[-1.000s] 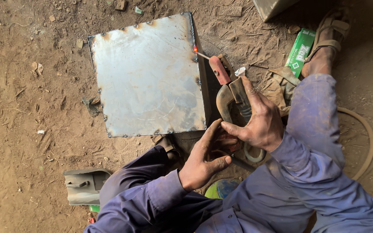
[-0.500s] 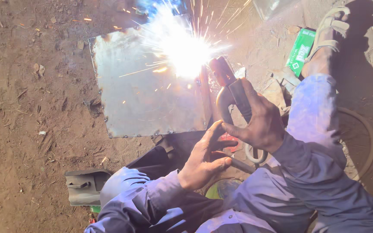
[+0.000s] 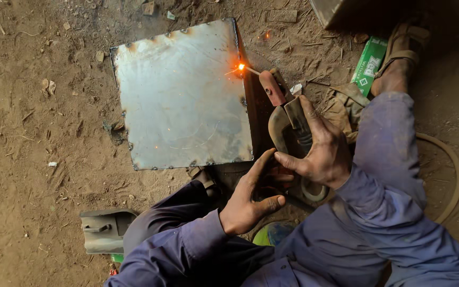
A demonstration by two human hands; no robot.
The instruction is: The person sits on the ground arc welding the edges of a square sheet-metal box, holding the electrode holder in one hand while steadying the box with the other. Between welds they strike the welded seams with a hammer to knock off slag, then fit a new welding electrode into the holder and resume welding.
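A square sheet-metal box (image 3: 181,95) lies on the dirt ground. My right hand (image 3: 320,146) grips a welding electrode holder (image 3: 285,114) with red jaws. Its thin rod ends in a glowing orange tip (image 3: 241,67) touching the box's upper right edge. My left hand (image 3: 251,199) sits just below the holder, fingers spread, thumb near my right hand, holding nothing I can see. Both arms wear blue sleeves.
A green cardboard packet (image 3: 370,66) lies at the upper right beside a sandalled foot (image 3: 399,58). A cable (image 3: 452,175) curves along the right. A grey metal part (image 3: 102,231) lies lower left. Another metal piece (image 3: 336,10) sits at the top edge.
One second ago the rod rested unlit at the edge. Half a second ago a bright arc and sparks flared there. Now only a small orange glow remains; the hands barely moved.
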